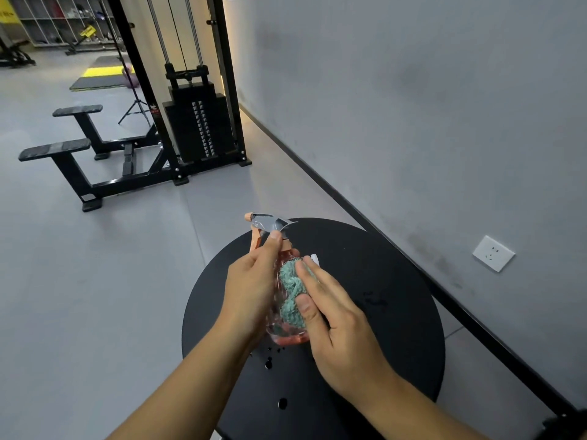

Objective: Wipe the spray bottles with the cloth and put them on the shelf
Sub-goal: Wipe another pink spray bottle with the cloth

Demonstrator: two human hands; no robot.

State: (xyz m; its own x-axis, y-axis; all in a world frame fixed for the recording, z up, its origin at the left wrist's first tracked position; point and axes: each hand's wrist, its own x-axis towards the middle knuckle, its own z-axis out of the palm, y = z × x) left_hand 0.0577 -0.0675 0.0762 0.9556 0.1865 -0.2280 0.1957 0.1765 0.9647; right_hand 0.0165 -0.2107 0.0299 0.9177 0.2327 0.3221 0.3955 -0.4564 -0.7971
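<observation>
A clear pink spray bottle [287, 336] with a peach trigger head is held above a round black table [381, 296]. My left hand [251, 287] grips its neck and left side, thumb up by the trigger. My right hand [333, 319] presses a bunched teal cloth [290, 287] against the bottle's right side, thumb and fingers pinching the cloth. Most of the bottle's body is hidden behind the cloth and my hands.
Water drops [269, 363] lie on the table below the bottle. A grey wall with a white socket [493, 253] runs along the right. A black cable weight machine [197, 122] and its footrests stand on the grey floor at the left. Cubby shelves [60, 17] are far back left.
</observation>
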